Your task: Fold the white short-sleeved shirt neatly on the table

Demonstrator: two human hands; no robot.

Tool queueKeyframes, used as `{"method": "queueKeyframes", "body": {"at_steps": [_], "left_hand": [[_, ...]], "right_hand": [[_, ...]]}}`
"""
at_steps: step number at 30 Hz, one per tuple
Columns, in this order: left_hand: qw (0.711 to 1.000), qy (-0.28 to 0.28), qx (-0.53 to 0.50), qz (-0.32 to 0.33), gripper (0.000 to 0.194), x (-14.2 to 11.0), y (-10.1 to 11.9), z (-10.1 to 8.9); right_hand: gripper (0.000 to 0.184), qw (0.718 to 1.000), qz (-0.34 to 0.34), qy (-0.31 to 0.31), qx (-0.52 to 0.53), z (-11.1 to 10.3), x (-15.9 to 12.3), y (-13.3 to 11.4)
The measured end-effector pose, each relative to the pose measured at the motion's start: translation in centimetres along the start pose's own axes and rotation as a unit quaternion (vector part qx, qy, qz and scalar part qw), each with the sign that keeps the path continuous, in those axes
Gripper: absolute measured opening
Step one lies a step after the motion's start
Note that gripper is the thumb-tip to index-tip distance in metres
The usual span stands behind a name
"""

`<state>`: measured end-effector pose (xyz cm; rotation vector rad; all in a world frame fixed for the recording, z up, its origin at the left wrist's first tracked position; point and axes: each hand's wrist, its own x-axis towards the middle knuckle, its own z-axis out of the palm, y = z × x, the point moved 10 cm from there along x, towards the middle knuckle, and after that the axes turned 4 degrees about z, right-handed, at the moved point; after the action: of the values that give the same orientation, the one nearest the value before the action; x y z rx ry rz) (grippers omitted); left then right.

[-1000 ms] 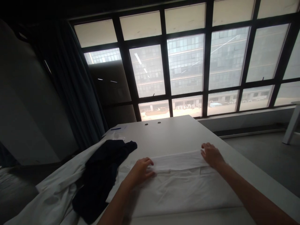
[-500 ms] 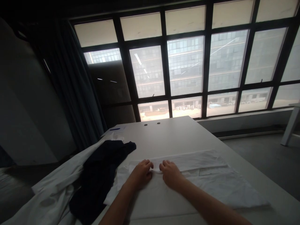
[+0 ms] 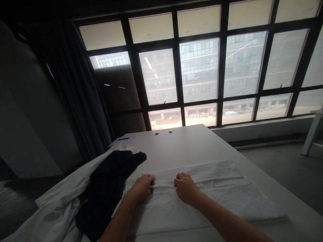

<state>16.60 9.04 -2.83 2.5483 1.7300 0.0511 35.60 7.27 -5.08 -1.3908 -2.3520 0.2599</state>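
A white garment (image 3: 217,198) lies spread in folded layers across the near part of the table, with a pocket-like outline on its right half. My left hand (image 3: 144,185) is closed on the edge of a folded strip, left of the garment's middle. With fingers curled, my right hand (image 3: 186,189) grips the same edge farther right. A short run of the fold shows between the two hands. The fingertips and the cloth inside them are partly hidden.
A dark garment (image 3: 106,188) lies crumpled left of my left arm, over a heap of white cloth (image 3: 58,208) hanging at the table's (image 3: 181,144) left side. A blue pen (image 3: 123,138) rests on paper at the far left corner. Windows stand beyond.
My left hand has slid left along the fold, and my right hand has shifted slightly right. The gap between them is wider, and the garment's right end has moved a little left.
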Motion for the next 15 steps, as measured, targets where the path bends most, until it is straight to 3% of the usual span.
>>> {"method": "queueKeyframes", "body": {"at_steps": [4, 9, 12, 15], "left_hand": [[1.000, 0.018, -0.004, 0.010, 0.031, 0.6, 2.9, 0.1], [0.999, 0.015, -0.019, 0.024, 0.062, 1.8, 7.4, 3.1], [0.999, -0.016, -0.027, 0.006, 0.070, 2.0, 7.1, 4.8], [0.999, -0.024, -0.028, -0.033, 0.069, 1.8, 5.0, 5.1]], "right_hand": [[0.019, 1.000, 0.003, 0.002, -0.021, -0.7, -0.6, -0.6], [0.039, 1.000, -0.003, 0.013, -0.027, -0.4, -1.2, -1.5], [0.059, 1.000, 0.000, -0.017, -0.006, 0.6, -1.3, -0.4], [0.070, 0.996, 0.021, -0.085, -0.008, 1.4, -1.2, 3.2]]}}
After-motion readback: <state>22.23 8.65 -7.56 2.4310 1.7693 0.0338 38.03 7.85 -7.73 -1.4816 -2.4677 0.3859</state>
